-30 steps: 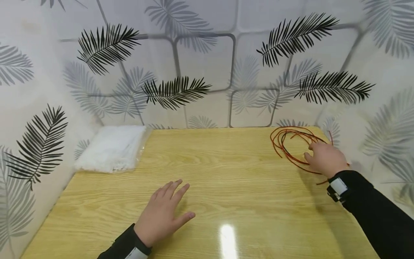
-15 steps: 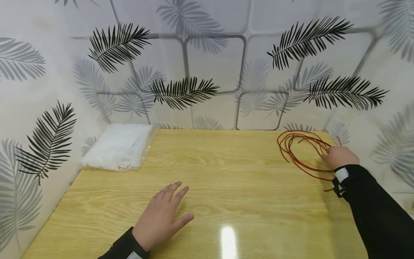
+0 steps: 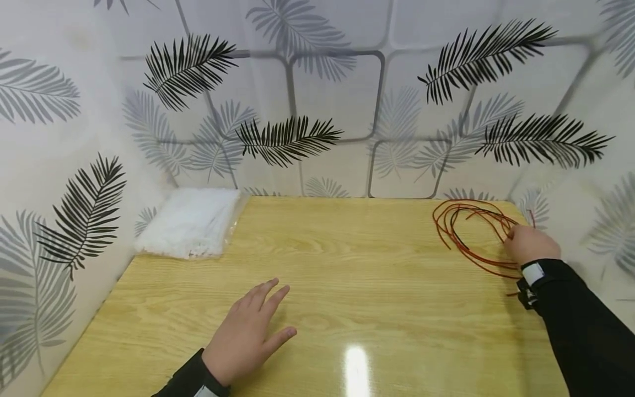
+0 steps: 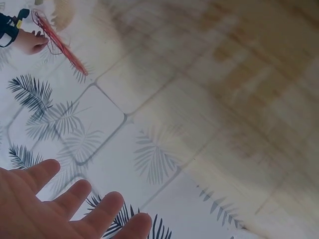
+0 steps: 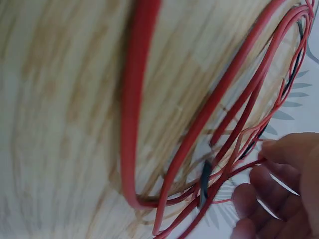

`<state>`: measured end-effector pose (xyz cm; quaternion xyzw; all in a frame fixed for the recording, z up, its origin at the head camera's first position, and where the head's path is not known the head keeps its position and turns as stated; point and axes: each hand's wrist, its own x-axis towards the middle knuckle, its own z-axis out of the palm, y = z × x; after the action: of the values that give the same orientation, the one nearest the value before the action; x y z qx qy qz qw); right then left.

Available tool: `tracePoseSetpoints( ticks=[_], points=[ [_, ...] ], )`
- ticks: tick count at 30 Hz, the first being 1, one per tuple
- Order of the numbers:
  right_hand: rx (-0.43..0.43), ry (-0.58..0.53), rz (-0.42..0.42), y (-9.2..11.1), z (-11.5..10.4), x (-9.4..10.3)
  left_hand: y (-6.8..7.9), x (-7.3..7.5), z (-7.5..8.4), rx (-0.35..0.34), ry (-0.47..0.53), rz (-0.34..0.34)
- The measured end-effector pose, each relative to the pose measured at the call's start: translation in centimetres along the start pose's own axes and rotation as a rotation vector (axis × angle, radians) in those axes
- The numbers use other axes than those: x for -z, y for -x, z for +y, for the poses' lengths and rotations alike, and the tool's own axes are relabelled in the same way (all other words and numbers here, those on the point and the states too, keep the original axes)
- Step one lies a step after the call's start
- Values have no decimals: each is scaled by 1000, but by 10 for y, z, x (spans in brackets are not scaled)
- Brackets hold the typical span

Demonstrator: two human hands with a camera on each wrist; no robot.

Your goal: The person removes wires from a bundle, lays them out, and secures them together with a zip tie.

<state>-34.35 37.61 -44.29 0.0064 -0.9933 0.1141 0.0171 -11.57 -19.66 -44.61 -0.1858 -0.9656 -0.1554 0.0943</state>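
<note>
A loose coil of red wire (image 3: 476, 256) with a dark strand among its loops lies at the tabletop's far right. My right hand (image 3: 533, 245) is at the coil's right side. In the right wrist view, its thumb and forefinger pinch a thin red wire (image 5: 249, 165); a short black tie (image 5: 204, 184) wraps some strands nearby. My left hand (image 3: 245, 331) hovers over or rests on the near-left tabletop, fingers straight and spread, holding nothing. The left wrist view shows its spread fingers (image 4: 107, 211) and, far off, the red wire bundle (image 4: 62, 47).
A clear plastic bag with white contents (image 3: 190, 223) lies at the table's back-left corner. The wood-grain tabletop (image 3: 357, 275) meets leaf-patterned walls (image 3: 327, 99) at the back and sides. A bright reflection shows near its front.
My right hand has moved right along the coil and its fingers have closed on wire. The left hand keeps its pose. The head view has shifted slightly.
</note>
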Motion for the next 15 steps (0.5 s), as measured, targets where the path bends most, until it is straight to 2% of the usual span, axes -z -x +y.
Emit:
tracePoseSetpoints(
  ticks=[6,12,15],
  points=[
    [-20,-97,159,0,-9,10,-1,0,3,-2,-3,-5],
    [37,-184,321,14,-40,19,0,1,8,-1,6,-21],
    [73,-209,332,25,-60,22,-1,0,10,-5,8,-23]
  ],
)
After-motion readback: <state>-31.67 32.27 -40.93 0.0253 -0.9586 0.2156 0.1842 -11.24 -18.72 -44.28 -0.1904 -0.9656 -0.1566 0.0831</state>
